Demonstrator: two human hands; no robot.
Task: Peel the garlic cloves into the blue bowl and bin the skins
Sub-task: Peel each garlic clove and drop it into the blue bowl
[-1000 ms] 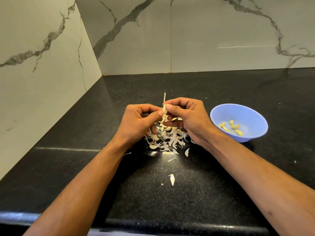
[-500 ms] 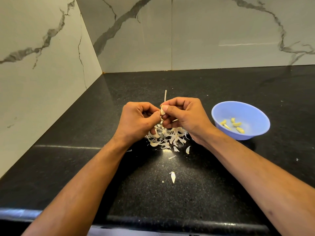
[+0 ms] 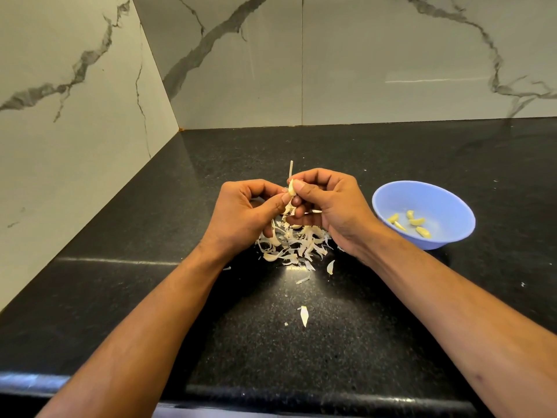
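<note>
Little has shifted: our hands stay over the skin pile (image 3: 294,245) on the counter (image 3: 316,357), so peelings drop there. Left hand (image 3: 244,215) and right hand (image 3: 328,203) pinch one garlic clove (image 3: 291,188); beyond, the blue bowl (image 3: 452,200) holds peeled cloves (image 3: 411,223).

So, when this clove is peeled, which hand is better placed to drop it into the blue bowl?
Probably the right hand: it pinches the clove and is beside the blue bowl. The left hand is farther away, pulling skin.
</note>
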